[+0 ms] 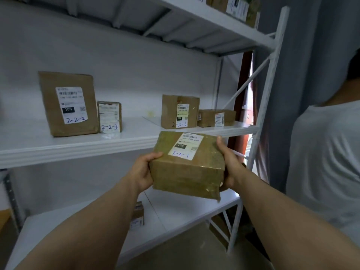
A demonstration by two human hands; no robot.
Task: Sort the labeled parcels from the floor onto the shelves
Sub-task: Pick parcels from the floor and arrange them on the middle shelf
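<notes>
I hold a taped brown cardboard parcel [187,172] labelled 2-2-1 in front of the middle shelf [78,147], just below its front edge. My left hand [144,172] grips the parcel's left side and my right hand [229,166] grips its right side, thumb over the top edge. On the middle shelf stand a tall parcel marked 2-2-2 [68,104], a small one marked 2-2-3 [109,116], another brown parcel [180,112] with a handwritten number, and a flat parcel [216,118] at the right end.
A person in a white shirt [327,162] stands close on the right beside the shelf's upright post [268,78]. The lower shelf [175,215] holds a small parcel [137,215]. More parcels [237,5] sit on the top shelf.
</notes>
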